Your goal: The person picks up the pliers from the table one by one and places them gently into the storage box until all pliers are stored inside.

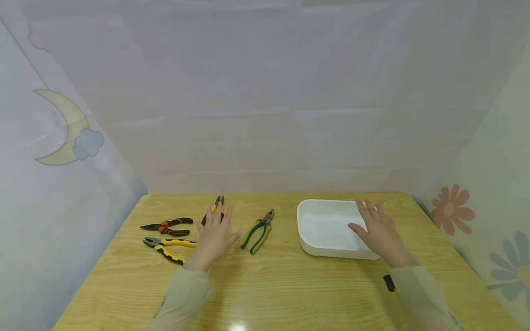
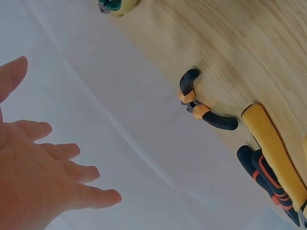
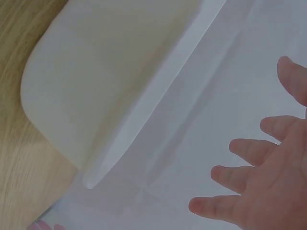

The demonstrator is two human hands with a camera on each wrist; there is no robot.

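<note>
The head view showed the left hand (image 1: 213, 239) spread flat with straight fingers above a pair of black-and-yellow pliers (image 1: 216, 208) lying toward the far edge of the wooden table (image 1: 290, 285), holding nothing; whether the palm touched the handles could not be told, since the hand hid most of them. The right hand (image 1: 378, 232) was likewise open, fingers straight, lying over the right rim of the white tray (image 1: 327, 227), which sat right of the table's middle. These pliers would likely handle as a heavy, stiff steel tool, not fragile, with rubbery sleeves that give good grip; the sensible hold seemed to be round both handles near their middle, so the jaws would not swing apart. The tray looked light and rigid, probably plastic, and might slide on the glossy wood unless steadied. Close by on the left lay orange-and-black long-nose pliers (image 1: 167, 225) and, nearer the front edge, yellow-handled pliers (image 1: 169, 246); the left wrist view showed the orange-banded handles (image 2: 201, 108) and a yellow handle (image 2: 273, 148) crowded together. Green-and-yellow pliers (image 1: 258, 230) lay between the left hand and the tray, directly on the shortest line across.
</note>
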